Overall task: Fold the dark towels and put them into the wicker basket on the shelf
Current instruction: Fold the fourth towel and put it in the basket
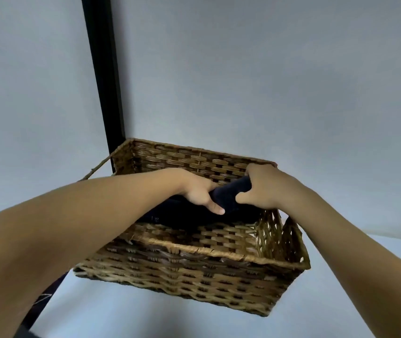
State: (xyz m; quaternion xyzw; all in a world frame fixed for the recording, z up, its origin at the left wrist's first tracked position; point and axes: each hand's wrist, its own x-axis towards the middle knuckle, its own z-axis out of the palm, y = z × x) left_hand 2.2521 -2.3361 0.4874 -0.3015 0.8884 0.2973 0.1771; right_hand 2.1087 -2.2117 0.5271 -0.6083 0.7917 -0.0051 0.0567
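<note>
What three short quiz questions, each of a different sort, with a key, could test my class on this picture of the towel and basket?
1. True or false: the left hand rests flat on the shelf outside the wicker basket.
2. Which hands hold the dark towel? A) left only B) right only C) both
3. Fill in: the post behind the basket is coloured ____.

Key
1. False: its fingers curl round the towel, over the basket.
2. C: the right hand has a grip on it too.
3. Black.
</note>
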